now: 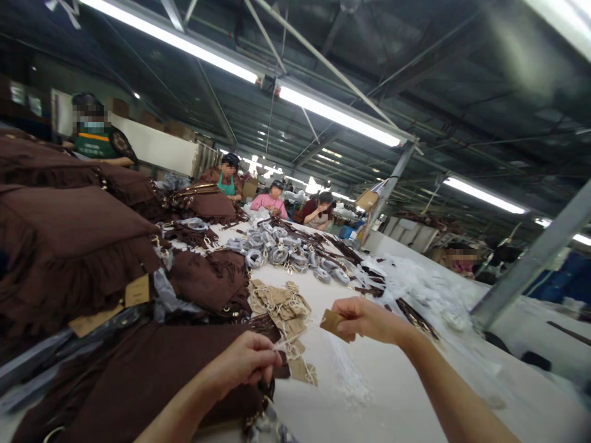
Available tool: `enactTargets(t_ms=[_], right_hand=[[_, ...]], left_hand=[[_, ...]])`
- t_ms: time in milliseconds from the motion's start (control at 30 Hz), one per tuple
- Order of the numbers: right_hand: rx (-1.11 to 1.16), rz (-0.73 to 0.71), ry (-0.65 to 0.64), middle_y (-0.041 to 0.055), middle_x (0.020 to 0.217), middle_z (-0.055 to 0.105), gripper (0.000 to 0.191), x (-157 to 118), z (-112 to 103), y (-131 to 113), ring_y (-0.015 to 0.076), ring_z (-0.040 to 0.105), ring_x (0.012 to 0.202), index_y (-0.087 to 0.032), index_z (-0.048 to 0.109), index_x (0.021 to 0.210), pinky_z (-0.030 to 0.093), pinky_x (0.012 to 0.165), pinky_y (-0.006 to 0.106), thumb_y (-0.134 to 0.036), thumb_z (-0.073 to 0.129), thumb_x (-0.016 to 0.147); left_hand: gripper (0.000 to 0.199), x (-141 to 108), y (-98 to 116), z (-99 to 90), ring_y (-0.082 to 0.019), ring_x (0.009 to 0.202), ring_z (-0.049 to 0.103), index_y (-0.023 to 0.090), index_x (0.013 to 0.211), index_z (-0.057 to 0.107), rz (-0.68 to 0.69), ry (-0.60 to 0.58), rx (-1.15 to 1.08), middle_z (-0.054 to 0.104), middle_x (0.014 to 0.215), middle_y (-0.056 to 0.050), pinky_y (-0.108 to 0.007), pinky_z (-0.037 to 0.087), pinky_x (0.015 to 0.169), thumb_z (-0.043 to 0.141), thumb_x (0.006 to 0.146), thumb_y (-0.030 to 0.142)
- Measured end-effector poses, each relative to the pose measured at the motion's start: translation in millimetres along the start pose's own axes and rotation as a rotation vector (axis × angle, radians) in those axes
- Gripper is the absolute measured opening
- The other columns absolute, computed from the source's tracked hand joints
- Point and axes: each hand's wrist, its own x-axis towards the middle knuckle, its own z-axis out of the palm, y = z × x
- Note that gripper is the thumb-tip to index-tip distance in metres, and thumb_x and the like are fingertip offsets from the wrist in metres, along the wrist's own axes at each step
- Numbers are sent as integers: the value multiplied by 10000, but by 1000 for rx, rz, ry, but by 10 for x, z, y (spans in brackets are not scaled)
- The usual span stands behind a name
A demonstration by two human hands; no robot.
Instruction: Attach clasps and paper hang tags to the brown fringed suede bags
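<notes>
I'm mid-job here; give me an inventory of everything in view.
Bags: several, dark brown, left
Wrapped coils: many, grey, mid-table
Straps: several, dark brown, far table
Tags: many, tan, nearer than coils
Strings: one bundle, white, right of tags
Plastic wrap: one heap, whitish, right
Table: one, white, beneath
Co-workers: at least five, mixed clothing, background
Lamps: several, white, overhead
Posts: two, grey, right
Left hand: one, bare, near front bag
Right hand: one, bare, holding a tan tag
</notes>
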Motion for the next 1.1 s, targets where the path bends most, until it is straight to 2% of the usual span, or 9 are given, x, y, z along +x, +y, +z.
enactTargets(t_ms=[100, 167, 300, 400, 500, 700, 867, 967, 1100], right_hand=[[-27, 154, -68, -19, 537, 611, 54, -162, 119, 246, 137, 549, 507, -183, 637, 649, 373, 466, 228, -181, 599, 611], [-57, 189, -3, 29, 675, 682, 112, -200, 314, 323, 175, 604, 625, -186, 686, 722, 417, 507, 246, -185, 627, 627], [210, -46, 176, 80, 1109, 647, 398, -132, 922, 125, 211, 604, 972, -215, 607, 1198, 529, 702, 299, -381, 560, 840], [543, -104, 34, 33, 964, 626, 428, -43, 1330, -86, 157, 620, 795, -209, 570, 1175, 544, 629, 274, -505, 562, 866], [605, -69, 64, -19, 770, 576, 406, 34, 1518, -102, 73, 492, 543, -174, 597, 959, 421, 468, 193, -556, 613, 823], [453, -31, 42, -54, 676, 498, 308, 133, 1478, 201, 68, 346, 492, -185, 612, 903, 268, 432, 205, -479, 625, 814], [96, -88, 151, -22, 663, 587, 218, 147, 1521, 364, 119, 514, 620, -200, 587, 697, 386, 605, 245, -249, 482, 882], [-126, -17, 184, 8, 767, 662, 72, 127, 1682, 334, 181, 587, 731, -212, 613, 805, 393, 655, 282, -284, 609, 813], [-387, 148, 71, 109, 990, 704, 354, 108, 1850, 248, 289, 634, 844, -192, 602, 1012, 387, 656, 327, -341, 703, 707]], left_hand=[[229, -81, 47, -13, -59, 379, 321, 144, 648, 611, 19, 26, 142, 577, 490, 36, -216, 163, 411, 617, 686, 369], [212, -123, 120, 61, -77, 417, 373, 152, 610, 609, 44, 4, 330, 579, 493, 34, -212, 224, 443, 577, 728, 326], [254, -167, 318, 304, -121, 525, 491, 175, 552, 625, 151, -27, 703, 598, 509, 16, -217, 286, 513, 517, 775, 231], [236, -174, 403, 381, -138, 538, 507, 200, 604, 671, 220, -46, 829, 601, 515, 13, -223, 289, 515, 502, 767, 177], [221, -156, 363, 325, -134, 559, 515, 191, 628, 669, 204, -81, 759, 604, 551, 17, -212, 289, 503, 490, 752, 155], [253, -65, 72, 124, -105, 575, 479, 146, 641, 610, 140, -125, 555, 563, 600, 35, -199, 327, 529, 494, 830, 266], [110, -94, -86, 15, -186, 866, 542, 176, 849, 660, 247, -96, 935, 645, 878, -22, -266, 395, 770, 603, 796, 254], [204, -137, -137, 18, -232, 977, 503, 188, 919, 626, 279, -143, 1109, 622, 985, -45, -322, 383, 850, 673, 727, 235], [236, -136, -189, 69, -241, 994, 487, 185, 906, 594, 276, -151, 1193, 619, 988, -52, -349, 360, 855, 569, 684, 109]])
